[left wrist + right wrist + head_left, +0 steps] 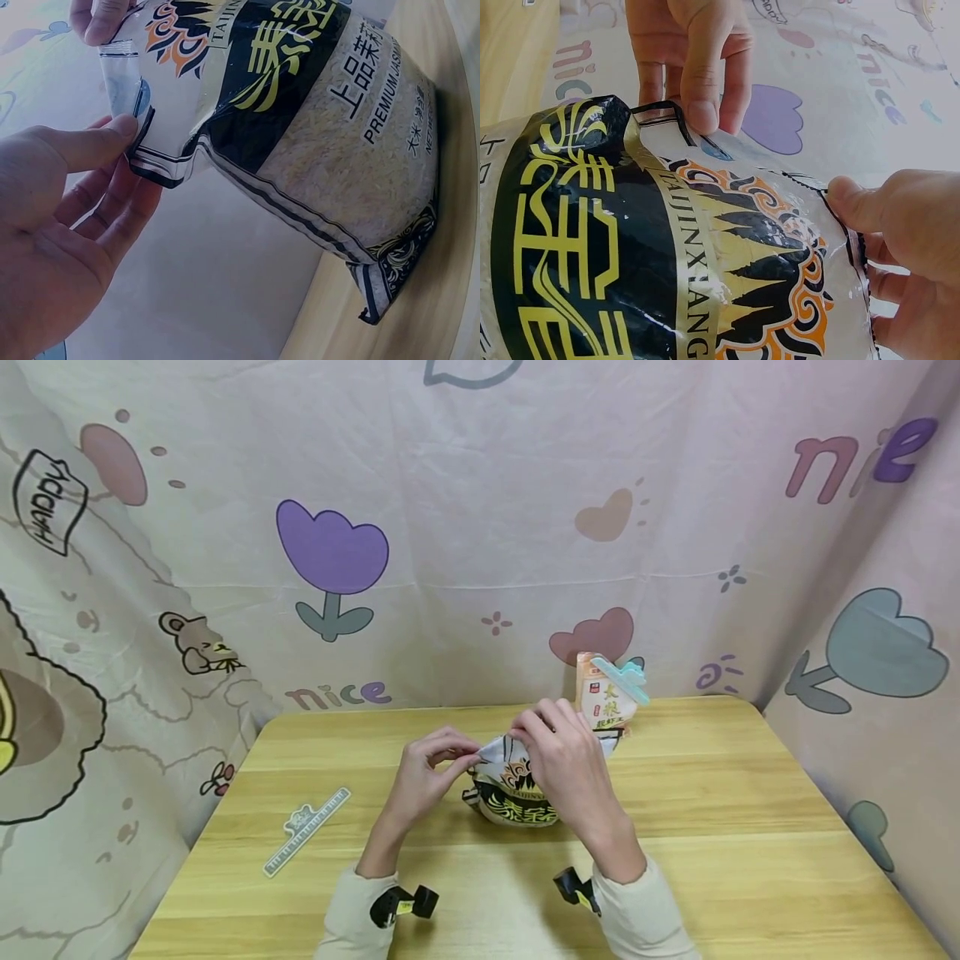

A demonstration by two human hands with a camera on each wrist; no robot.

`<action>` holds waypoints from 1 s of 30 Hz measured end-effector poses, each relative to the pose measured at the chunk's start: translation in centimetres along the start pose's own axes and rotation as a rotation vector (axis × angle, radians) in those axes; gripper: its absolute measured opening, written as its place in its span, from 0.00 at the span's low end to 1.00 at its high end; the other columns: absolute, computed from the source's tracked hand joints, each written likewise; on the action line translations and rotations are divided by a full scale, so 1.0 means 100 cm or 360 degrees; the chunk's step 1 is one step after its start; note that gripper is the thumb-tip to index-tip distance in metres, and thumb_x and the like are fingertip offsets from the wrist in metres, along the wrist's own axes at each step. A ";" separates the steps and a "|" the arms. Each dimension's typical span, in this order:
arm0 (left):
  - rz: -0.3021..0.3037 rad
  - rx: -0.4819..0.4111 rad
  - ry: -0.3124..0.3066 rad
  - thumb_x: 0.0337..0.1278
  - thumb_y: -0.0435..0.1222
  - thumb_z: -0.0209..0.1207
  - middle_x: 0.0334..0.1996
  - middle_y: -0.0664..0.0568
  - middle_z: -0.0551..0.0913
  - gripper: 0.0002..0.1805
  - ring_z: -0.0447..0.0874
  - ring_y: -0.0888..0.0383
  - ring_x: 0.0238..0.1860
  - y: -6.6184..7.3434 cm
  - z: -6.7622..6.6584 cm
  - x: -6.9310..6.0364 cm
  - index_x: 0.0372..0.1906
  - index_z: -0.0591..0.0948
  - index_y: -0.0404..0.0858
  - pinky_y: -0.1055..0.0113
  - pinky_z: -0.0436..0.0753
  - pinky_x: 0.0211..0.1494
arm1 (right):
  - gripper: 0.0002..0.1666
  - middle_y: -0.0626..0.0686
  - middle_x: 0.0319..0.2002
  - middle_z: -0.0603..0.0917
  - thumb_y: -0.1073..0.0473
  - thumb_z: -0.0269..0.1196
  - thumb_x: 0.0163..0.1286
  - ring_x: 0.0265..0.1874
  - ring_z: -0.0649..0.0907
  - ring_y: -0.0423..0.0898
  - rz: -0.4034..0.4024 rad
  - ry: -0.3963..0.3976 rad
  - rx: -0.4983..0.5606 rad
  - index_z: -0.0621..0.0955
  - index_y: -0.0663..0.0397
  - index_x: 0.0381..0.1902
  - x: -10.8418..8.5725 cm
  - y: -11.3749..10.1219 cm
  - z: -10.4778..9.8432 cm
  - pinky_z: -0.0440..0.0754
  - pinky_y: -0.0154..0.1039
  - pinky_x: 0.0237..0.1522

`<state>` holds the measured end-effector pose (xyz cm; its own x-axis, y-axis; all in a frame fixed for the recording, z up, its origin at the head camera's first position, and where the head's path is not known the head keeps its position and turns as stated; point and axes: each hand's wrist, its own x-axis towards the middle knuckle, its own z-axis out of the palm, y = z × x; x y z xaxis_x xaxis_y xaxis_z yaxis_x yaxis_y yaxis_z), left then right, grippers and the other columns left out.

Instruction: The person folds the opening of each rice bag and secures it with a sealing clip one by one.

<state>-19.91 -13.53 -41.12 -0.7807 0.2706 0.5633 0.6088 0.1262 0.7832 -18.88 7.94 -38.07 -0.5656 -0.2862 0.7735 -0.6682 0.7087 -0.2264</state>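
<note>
A bag of rice (517, 789) stands on the table between both hands, white at the top with a black band and yellow characters. Its clear lower part shows the grains in the left wrist view. My left hand (426, 775) pinches the top left corner of the bag (300, 112) between thumb and fingers. Along the top edge, my right hand (564, 760) grips the bag (615, 247) with its thumb on the printed front, as the right wrist view shows. In the head view this hand hides part of the bag's right side.
Behind the bag stands an orange and white packet (600, 697) with a light blue clip (622, 678) across its top. A ruler-like strip with piano-key markings (307, 833) lies on the wooden table (712, 827) at left. A printed curtain (465, 527) hangs behind.
</note>
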 end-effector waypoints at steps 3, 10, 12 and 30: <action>-0.0011 0.0017 0.0001 0.55 0.15 0.65 0.37 0.38 0.85 0.08 0.86 0.45 0.39 0.000 -0.001 0.000 0.40 0.86 0.23 0.55 0.89 0.48 | 0.03 0.47 0.36 0.81 0.60 0.68 0.70 0.35 0.75 0.47 0.0004 -0.0010 -0.0004 0.84 0.52 0.36 0.000 0.000 0.000 0.72 0.39 0.33; -0.0027 0.0077 0.0006 0.56 0.18 0.67 0.38 0.42 0.86 0.08 0.86 0.46 0.39 -0.009 -0.002 -0.003 0.40 0.87 0.27 0.56 0.89 0.48 | 0.03 0.47 0.36 0.81 0.59 0.67 0.71 0.35 0.74 0.47 0.0021 -0.0035 -0.0012 0.83 0.52 0.37 -0.001 0.000 0.000 0.68 0.38 0.33; -0.0015 0.0095 0.0005 0.57 0.21 0.68 0.38 0.46 0.87 0.08 0.87 0.49 0.39 -0.017 -0.003 -0.004 0.41 0.88 0.31 0.59 0.89 0.48 | 0.03 0.47 0.36 0.81 0.59 0.67 0.71 0.35 0.74 0.47 0.0025 -0.0037 -0.0013 0.83 0.52 0.37 -0.001 0.000 0.000 0.67 0.38 0.33; 0.0040 0.0244 -0.0015 0.55 0.24 0.71 0.39 0.48 0.88 0.10 0.86 0.51 0.38 -0.025 -0.007 -0.003 0.43 0.89 0.34 0.58 0.88 0.45 | 0.03 0.48 0.35 0.79 0.63 0.68 0.70 0.35 0.74 0.47 -0.0001 -0.0008 0.0062 0.83 0.53 0.36 0.001 0.001 -0.001 0.71 0.38 0.35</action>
<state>-21.29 -14.65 -43.11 -0.7640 0.2846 0.5791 0.6431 0.2632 0.7191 -18.94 8.09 -37.95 -0.5675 -0.2901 0.7706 -0.6871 0.6826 -0.2489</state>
